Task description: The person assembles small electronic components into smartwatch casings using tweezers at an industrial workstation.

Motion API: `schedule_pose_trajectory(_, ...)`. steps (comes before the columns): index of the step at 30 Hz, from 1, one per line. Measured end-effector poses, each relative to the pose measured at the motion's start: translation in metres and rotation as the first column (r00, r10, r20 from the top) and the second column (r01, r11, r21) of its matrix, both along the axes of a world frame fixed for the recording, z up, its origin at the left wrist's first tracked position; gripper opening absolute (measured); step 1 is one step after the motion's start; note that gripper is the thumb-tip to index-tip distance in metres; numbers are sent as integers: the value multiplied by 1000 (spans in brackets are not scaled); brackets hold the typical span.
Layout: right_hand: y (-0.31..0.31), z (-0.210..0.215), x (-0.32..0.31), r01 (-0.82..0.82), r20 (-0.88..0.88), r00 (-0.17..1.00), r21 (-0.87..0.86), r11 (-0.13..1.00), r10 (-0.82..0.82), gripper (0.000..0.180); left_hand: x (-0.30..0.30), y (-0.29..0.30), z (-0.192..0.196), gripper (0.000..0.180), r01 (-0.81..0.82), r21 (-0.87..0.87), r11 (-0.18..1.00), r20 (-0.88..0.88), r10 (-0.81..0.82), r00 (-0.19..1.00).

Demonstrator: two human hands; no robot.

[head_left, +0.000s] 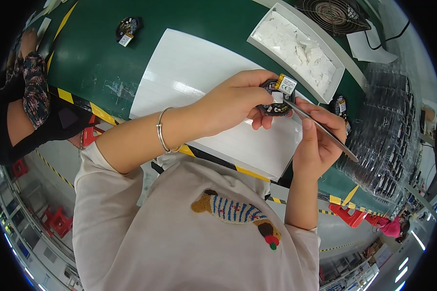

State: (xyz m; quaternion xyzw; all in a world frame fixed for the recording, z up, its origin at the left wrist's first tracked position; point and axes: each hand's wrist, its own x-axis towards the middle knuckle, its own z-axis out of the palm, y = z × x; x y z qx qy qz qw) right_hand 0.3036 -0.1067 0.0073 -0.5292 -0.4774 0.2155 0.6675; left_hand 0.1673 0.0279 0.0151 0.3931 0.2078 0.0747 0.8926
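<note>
My left hand (230, 99) grips a round black electronic device (272, 111), its inside turned up so that small circuit parts show. A silver-white pouch battery (287, 85) with a gold-coloured end stands out at the device's upper edge. A pale square piece (277, 97) lies in the middle of the device. With my right hand (318, 145) I hold metal tweezers (329, 133), pinched between thumb and fingers. Their tips reach the right side of the device; exactly what they touch is too small to tell.
Beneath my hands lies a white board (194, 63) on the green table (92, 53). A white box (289, 69) of paper scraps stands beyond. Similar devices lie at far left (127, 30) and right (341, 105). Clear plastic trays (383, 131) are stacked right, near a fan (330, 13). Another person's arm (35, 87) is at left.
</note>
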Motion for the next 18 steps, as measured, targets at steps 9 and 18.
schedule_pose_trajectory(9, 1, -1, 6, -19, -168, 985, 26, 999, 23, 14, 1, 1, 1, 32, 3, 3, 1000, 6, -3, 1000)
schedule_pose_trajectory(18, 31, 28, 53, 81, -195, 978, 21, 996, -76, 14, -3, 6, -4, 36, 32, -28, 999, 32, -32, 999)
